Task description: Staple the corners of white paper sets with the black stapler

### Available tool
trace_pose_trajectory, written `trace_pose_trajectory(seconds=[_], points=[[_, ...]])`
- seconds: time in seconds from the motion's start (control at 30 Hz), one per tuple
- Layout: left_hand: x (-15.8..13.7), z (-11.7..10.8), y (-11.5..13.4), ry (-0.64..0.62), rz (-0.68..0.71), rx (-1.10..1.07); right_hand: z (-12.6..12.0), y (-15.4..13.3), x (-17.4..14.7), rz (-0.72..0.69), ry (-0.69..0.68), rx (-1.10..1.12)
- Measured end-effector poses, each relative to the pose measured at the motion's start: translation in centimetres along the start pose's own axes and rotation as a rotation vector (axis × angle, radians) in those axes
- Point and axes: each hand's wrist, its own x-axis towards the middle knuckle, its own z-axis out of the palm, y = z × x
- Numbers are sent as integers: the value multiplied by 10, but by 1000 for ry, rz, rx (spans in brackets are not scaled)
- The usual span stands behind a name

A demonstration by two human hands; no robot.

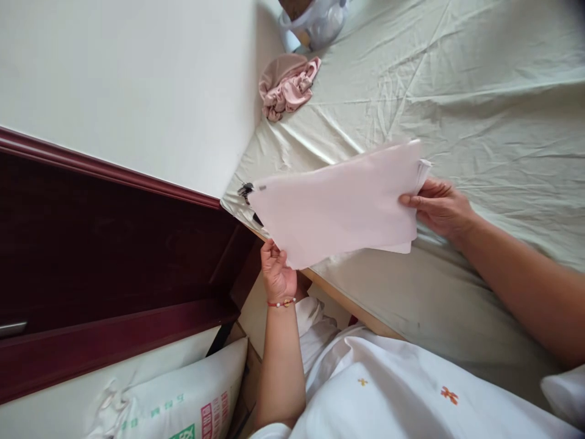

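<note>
Several sheets of white paper are held up between my two hands, over the near edge of the cloth-covered surface. My left hand, with a red beaded bracelet on its wrist, pinches the lower left corner. At the right end, my right hand grips the stack, thumb on top and fingers underneath. A small black object shows just past the far left corner of the paper; its kind is hard to make out.
A pale green sheet covers the wide surface, with a crumpled pink cloth and a translucent container at its far side. A dark red wooden cabinet stands at left. Below it lies a white printed sack.
</note>
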Motion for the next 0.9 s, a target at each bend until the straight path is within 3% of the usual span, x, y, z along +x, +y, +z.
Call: trace_pose_trajectory(seconds=[0.1,0.27,0.4,0.53,0.63,0.77,0.9], points=[[-2,-8,-12,-59,-63,111,-2,0,-4,84,-105,-60],[-8,5,-27,-25,-70,108,-3,3,-5,168,-267,-298],[-8,6,-12,-41,48,83,-4,9,-5,83,-266,-307],[-6,-12,0,-91,87,158,-5,8,-8,-18,-210,-261],[-4,-21,-8,-70,51,196,-6,4,-8,-23,-268,-341],[-4,-17,-28,17,-5,215,-8,5,-2,-48,-376,-562],[-9,-10,-31,45,21,211,-7,9,-2,-50,-347,-594]])
